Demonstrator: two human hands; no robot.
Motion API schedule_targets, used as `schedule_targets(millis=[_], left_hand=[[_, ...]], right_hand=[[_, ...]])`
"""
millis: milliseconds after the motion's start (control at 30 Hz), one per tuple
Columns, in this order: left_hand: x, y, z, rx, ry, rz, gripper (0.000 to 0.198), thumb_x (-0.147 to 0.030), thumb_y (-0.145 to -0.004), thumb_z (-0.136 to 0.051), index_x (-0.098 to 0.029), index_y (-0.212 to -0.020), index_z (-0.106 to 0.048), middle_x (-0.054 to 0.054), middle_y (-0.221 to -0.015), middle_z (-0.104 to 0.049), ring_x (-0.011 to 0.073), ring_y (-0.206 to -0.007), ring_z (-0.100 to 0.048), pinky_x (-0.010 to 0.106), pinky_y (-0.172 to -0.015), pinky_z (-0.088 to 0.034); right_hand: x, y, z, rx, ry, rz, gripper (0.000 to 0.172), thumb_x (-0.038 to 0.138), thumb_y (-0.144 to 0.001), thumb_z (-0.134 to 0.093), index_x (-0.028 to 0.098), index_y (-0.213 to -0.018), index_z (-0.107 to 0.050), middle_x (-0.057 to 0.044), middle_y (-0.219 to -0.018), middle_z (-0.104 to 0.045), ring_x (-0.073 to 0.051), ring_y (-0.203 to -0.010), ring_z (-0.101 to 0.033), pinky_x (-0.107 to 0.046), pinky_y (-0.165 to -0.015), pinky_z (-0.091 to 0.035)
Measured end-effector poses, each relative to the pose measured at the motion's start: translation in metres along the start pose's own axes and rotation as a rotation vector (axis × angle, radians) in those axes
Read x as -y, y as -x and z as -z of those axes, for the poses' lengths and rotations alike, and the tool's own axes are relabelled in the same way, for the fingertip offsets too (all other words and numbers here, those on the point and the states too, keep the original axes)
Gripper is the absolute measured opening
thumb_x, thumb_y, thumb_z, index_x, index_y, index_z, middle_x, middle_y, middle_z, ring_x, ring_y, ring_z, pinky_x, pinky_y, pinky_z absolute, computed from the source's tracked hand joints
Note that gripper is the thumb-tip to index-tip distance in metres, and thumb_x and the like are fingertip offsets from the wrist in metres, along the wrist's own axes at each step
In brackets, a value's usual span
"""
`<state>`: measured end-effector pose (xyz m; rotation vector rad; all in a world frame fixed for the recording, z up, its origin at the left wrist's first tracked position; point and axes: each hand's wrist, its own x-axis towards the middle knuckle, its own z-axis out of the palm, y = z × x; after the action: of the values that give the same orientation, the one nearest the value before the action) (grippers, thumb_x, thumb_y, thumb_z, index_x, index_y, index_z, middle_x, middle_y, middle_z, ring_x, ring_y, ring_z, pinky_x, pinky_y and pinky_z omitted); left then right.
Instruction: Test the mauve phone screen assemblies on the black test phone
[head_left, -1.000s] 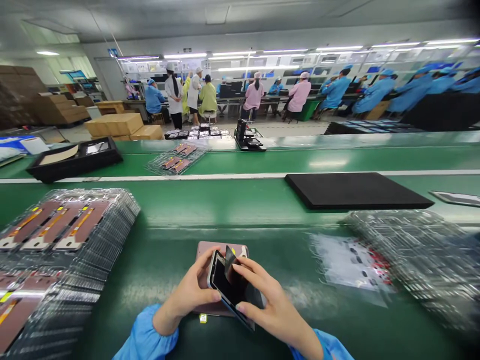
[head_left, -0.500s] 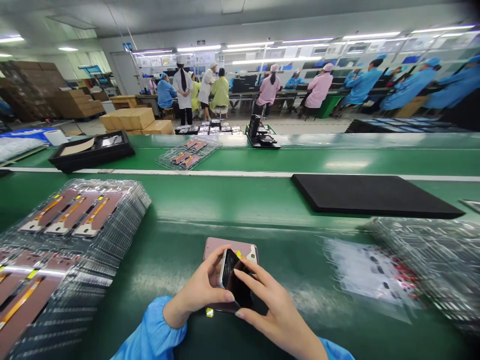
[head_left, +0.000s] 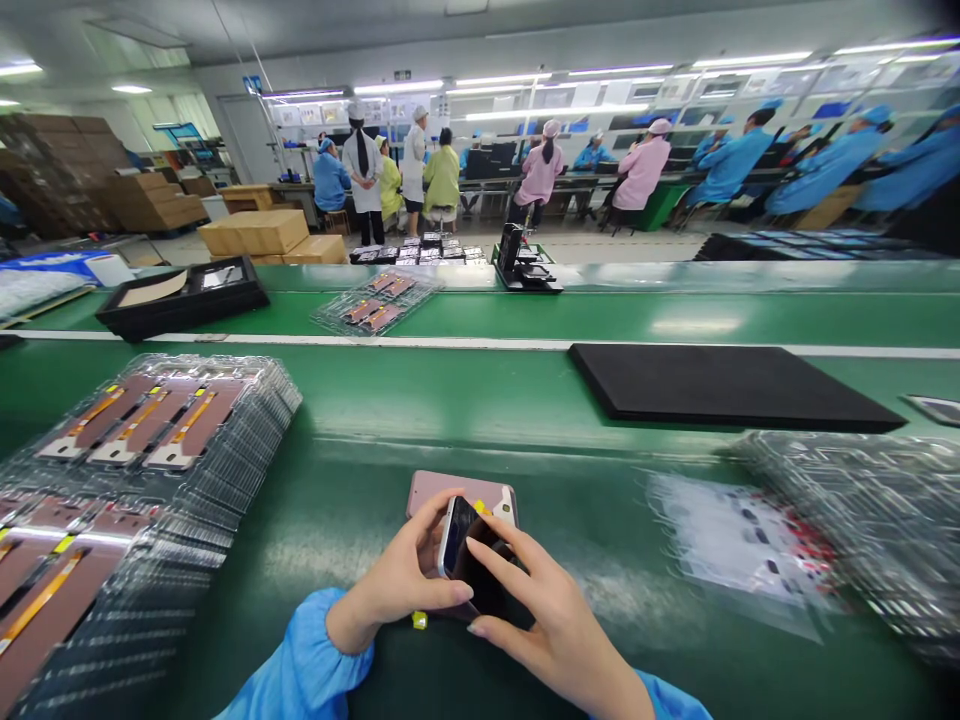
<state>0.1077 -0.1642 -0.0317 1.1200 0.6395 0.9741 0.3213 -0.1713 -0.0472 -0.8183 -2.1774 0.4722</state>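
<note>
We are holding the phone [head_left: 484, 592] tilted, with our left hand [head_left: 420, 568] closing around its side. It is leaning above the pink panel [head_left: 442, 485], which is lying on the green bench [head_left: 322, 540]; we cannot tell if they are touching. Our right hand [head_left: 541, 590] is bending over the screen side, and we cannot tell whether it is gripping. We are judging that a loose left hold could be letting the phone slip and scratch the panel. Fingertips could be leaving smudges. A yellow tab [head_left: 419, 620] is showing at the panel's near edge, so a dragging wrist could be catching it.
</note>
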Motion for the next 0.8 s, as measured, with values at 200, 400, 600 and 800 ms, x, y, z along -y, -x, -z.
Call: schedule_targets(millis=[200, 400, 600, 800], left_hand=[[-0.002, 0.0002, -0.0013, -0.015, -0.037, 0.026, 0.09, -0.038, -0.067, -0.085, -0.027, -0.144, -0.04, 0.015, -0.143, -0.051, 0.0352, -0.131, -0.048, 0.048, -0.11, -0.036], [0.0002, 0.0014, 0.0018, 0.007, -0.04, 0.05, 0.092, -0.035, -0.066, -0.086, -0.028, -0.145, -0.039, 0.015, -0.144, -0.05, 0.0351, -0.13, -0.049, 0.048, -0.11, -0.037], [-0.0007, 0.0014, 0.0021, 0.014, -0.053, 0.067, 0.095, -0.037, -0.065, -0.086, -0.027, -0.145, -0.038, 0.015, -0.14, -0.054, 0.0351, -0.126, -0.052, 0.049, -0.108, -0.038], [-0.0031, 0.0011, -0.0027, 0.007, -0.026, 0.063, 0.095, -0.038, -0.063, -0.087, -0.028, -0.144, -0.04, 0.014, -0.142, -0.052, 0.0357, -0.133, -0.046, 0.048, -0.111, -0.035]], right_hand=[[0.0015, -0.0014, 0.002, -0.011, 0.002, 0.025, 0.053, 0.049, -0.098, -0.056, 0.027, -0.145, -0.045, -0.014, -0.146, -0.04, -0.035, -0.128, -0.046, -0.049, -0.097, -0.051], [0.0022, -0.0014, 0.0041, -0.004, 0.0, 0.038, 0.054, 0.049, -0.098, -0.056, 0.026, -0.145, -0.045, -0.013, -0.148, -0.039, -0.034, -0.131, -0.042, -0.049, -0.1, -0.048], [0.0028, -0.002, 0.0063, 0.036, -0.005, 0.045, 0.053, 0.045, -0.099, -0.054, 0.024, -0.146, -0.042, -0.014, -0.148, -0.038, -0.034, -0.134, -0.038, -0.051, -0.102, -0.045], [0.0051, -0.004, 0.0102, 0.064, -0.012, 0.047, 0.053, 0.045, -0.1, -0.052, 0.026, -0.148, -0.039, -0.014, -0.149, -0.037, -0.034, -0.134, -0.037, -0.052, -0.103, -0.045]])
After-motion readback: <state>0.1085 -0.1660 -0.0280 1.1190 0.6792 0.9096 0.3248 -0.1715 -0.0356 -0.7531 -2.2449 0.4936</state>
